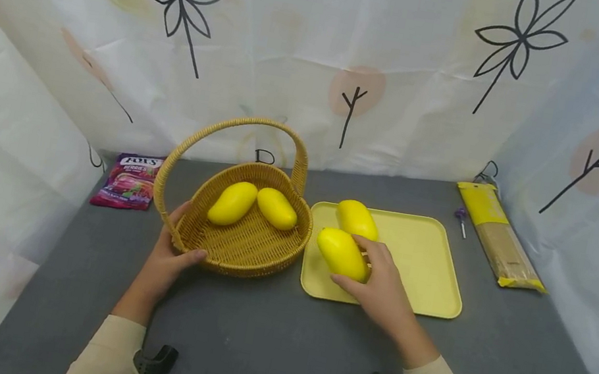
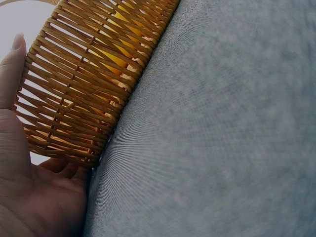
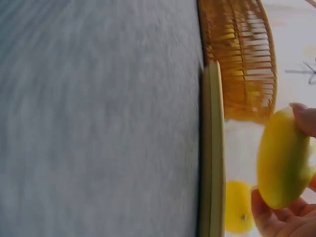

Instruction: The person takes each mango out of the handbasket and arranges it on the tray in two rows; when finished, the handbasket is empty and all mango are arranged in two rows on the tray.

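My left hand (image 1: 170, 258) grips the left side of a wicker basket (image 1: 238, 264), its thumb near the rim. Inside the basket lie two yellow mangoes, one on the left (image 1: 233, 203) and one on the right (image 1: 277, 208). My right hand (image 1: 383, 287) holds another mango (image 1: 342, 253) between thumb and fingers. The right wrist view shows this held mango (image 3: 282, 160) raised above the yellow tray (image 3: 215, 148). One more mango (image 1: 357, 218) lies on the tray's left part, partly hidden by the held one.
A purple snack bag (image 1: 129, 182) lies left of the basket. Right of the tray are a small purple-headed object (image 1: 460, 221) and a long yellow packet (image 1: 501, 236). The basket's tall arched handle (image 1: 253, 121) stands upright. Printed fabric (image 1: 303, 27) hangs behind the grey table (image 1: 270, 355).
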`<action>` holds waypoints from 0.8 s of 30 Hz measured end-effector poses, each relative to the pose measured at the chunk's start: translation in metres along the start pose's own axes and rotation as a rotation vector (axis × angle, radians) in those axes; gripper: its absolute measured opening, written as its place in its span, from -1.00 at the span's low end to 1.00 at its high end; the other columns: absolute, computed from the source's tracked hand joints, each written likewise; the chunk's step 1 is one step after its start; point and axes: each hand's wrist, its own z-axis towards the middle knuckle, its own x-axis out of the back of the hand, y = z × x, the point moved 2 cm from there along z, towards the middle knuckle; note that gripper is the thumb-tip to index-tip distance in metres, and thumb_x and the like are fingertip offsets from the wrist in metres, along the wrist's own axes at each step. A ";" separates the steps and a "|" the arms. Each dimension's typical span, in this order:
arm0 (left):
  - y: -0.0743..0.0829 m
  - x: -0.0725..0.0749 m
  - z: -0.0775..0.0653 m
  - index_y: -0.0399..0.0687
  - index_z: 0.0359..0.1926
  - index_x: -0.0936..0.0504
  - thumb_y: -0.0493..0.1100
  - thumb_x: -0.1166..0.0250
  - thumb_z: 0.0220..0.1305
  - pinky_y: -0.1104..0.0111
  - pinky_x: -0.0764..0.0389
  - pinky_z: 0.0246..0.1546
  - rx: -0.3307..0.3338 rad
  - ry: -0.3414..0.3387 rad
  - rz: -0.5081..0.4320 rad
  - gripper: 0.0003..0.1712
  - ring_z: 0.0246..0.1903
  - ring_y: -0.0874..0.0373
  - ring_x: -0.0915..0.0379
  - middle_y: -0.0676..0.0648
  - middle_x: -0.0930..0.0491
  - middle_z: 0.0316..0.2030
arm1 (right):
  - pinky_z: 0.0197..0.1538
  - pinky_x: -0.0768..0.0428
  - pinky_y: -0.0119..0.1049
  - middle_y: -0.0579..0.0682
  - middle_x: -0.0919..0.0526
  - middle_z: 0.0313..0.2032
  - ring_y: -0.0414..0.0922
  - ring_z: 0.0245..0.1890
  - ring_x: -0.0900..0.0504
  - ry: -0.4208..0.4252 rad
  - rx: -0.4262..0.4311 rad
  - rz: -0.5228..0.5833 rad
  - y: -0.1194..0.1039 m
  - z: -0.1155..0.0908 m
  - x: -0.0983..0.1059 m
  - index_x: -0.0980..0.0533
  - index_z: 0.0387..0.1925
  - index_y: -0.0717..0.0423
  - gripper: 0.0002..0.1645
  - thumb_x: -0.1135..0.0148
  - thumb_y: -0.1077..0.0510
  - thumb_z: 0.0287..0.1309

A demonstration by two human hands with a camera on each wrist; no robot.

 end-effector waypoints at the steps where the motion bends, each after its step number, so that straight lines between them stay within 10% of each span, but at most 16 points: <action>1: 0.000 0.000 0.000 0.35 0.77 0.01 -0.49 -0.31 0.49 0.50 -0.37 0.35 -0.001 -0.001 -0.003 0.11 0.59 -0.17 -0.02 -0.10 0.04 0.70 | 0.20 -0.51 0.18 0.21 -0.49 0.24 0.14 0.15 -0.49 -0.012 -0.013 -0.010 0.003 0.000 0.003 -0.40 0.51 0.23 -0.04 -0.67 0.02 0.23; 24: 0.001 0.001 0.000 0.33 0.77 0.00 -0.49 -0.29 0.50 0.49 -0.34 0.38 -0.005 -0.005 -0.003 0.10 0.60 -0.19 -0.01 -0.09 0.03 0.70 | 0.24 -0.57 0.26 0.35 -0.49 0.37 0.29 0.20 -0.58 -0.168 -0.144 -0.102 0.022 -0.006 0.027 -0.37 0.51 0.36 -0.14 -0.44 -0.08 0.47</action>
